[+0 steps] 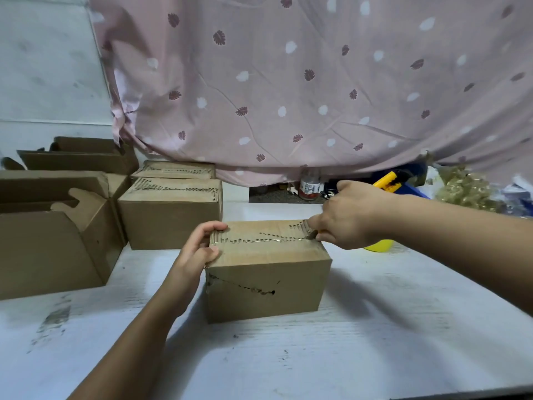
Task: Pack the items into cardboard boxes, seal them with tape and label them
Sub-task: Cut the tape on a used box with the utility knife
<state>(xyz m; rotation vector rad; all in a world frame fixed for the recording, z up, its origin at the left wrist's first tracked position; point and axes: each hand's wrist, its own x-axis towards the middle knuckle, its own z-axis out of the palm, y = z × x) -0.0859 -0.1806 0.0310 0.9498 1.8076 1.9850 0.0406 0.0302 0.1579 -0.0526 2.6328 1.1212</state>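
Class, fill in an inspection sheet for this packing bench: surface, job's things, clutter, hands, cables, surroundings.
Surface: white table, dark scuffs at its left.
Job's things: centre box closed, tape along its top seam; two closed boxes behind it to the left; open boxes at far left.
Clutter: bottle under the cloth's hem; yellow object beside the right hand, kind unclear.
Hands: left hand grips the centre box's left top edge; right hand pinches a small tool at the seam's right end.
Cables: nothing seen.
Surroundings: pink leaf-print cloth hanging behind; white wall at left.
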